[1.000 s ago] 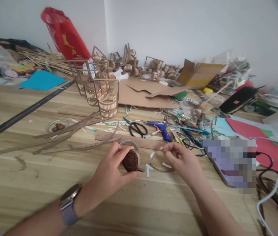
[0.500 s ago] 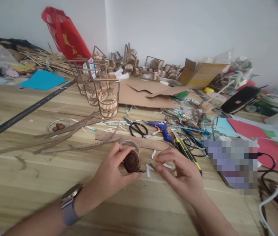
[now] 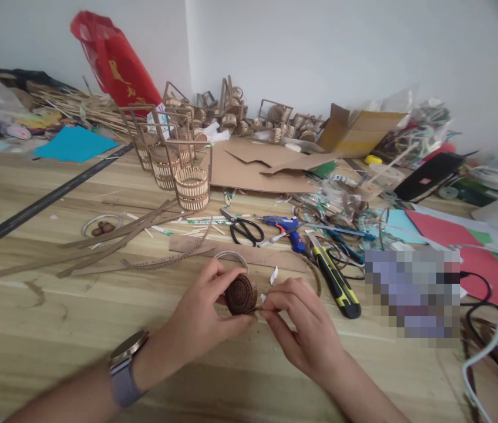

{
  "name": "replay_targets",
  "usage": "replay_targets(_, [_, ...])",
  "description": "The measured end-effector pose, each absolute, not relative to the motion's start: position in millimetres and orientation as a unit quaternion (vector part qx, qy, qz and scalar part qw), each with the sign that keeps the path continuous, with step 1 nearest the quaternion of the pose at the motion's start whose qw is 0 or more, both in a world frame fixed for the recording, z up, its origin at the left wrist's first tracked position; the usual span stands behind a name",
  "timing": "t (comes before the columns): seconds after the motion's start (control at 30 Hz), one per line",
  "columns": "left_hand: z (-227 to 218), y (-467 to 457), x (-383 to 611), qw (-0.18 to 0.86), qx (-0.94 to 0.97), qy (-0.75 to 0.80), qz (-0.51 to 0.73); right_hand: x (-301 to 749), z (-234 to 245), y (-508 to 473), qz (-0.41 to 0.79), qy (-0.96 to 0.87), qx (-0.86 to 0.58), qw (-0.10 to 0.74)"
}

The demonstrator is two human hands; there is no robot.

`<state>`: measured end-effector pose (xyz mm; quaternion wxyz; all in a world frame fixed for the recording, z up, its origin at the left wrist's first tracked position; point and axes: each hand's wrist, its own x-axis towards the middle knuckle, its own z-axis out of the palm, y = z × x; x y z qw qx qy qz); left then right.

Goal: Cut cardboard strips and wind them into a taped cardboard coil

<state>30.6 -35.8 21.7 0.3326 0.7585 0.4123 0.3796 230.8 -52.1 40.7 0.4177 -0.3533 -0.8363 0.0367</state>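
My left hand (image 3: 198, 320) is closed around a brown coiled cardboard roll (image 3: 240, 294), held just above the wooden tabletop (image 3: 55, 329); a watch sits on that wrist. My right hand (image 3: 302, 326) pinches the loose end of the roll's cardboard strip (image 3: 313, 276) right beside the coil, thumb and forefinger pressed together. Small white paper scraps (image 3: 274, 274) lie just behind my fingers.
A yellow-black utility knife (image 3: 335, 282), blue glue gun (image 3: 286, 226) and black scissors (image 3: 244, 229) lie behind my hands. Woven bamboo baskets (image 3: 191, 188), flat cardboard (image 3: 253, 167), long brown strips (image 3: 112, 241), a red bag (image 3: 114, 59) and cables (image 3: 491, 352) surround them.
My right hand has come left and toward me, from near the scraps to the coil, and pinched the strip's end. The left hand kept hold of the roll.
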Motion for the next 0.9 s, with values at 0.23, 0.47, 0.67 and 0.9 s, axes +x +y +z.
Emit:
replay_targets(0.23, [18.9,-34.9,30.1,0.326,0.772,0.396,0.375,228.1,39.4,-51.1,0.015,-0.840,-0.355,0.410])
replay_targets(0.47, [14.0,-36.8,28.2,0.299,0.791,0.382,0.374,228.4,30.2,-51.4,0.096,-0.818,-0.377,0.424])
replay_targets(0.67, [19.5,-37.8,27.3,0.272,0.811,0.367,0.365,229.5,28.0,-50.5,0.200,-0.779,-0.401,0.439])
replay_targets(0.9, [23.4,-36.3,25.3,0.293,0.815,0.361,0.346,228.4,31.2,-50.1,0.240,-0.769,-0.401,0.436])
